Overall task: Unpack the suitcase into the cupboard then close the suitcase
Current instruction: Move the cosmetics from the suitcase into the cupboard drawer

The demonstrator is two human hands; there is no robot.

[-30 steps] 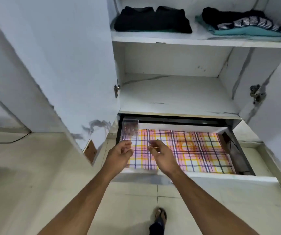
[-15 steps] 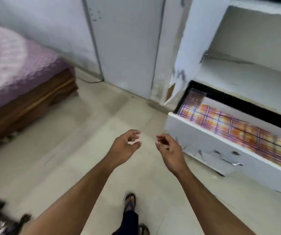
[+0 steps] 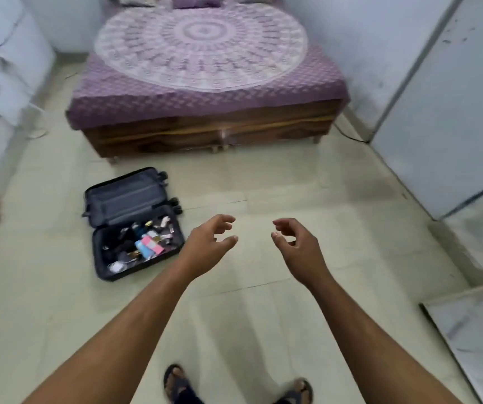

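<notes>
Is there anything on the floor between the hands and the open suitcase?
Nothing visible. Only bare tiled floor lies between the empty left hand, the right hand and the open suitcase, which sits ahead and to the left, below the bed.

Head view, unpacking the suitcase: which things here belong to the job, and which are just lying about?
Belongs to the job:
- open dark grey fabric suitcase on the floor, lid laid back
- jumble of small items in its lower half
- empty left hand and right hand, fingers loosely curled

Just lying about:
- wooden bed with purple mandala bedspread
- dark sandals on the person's feet
</notes>
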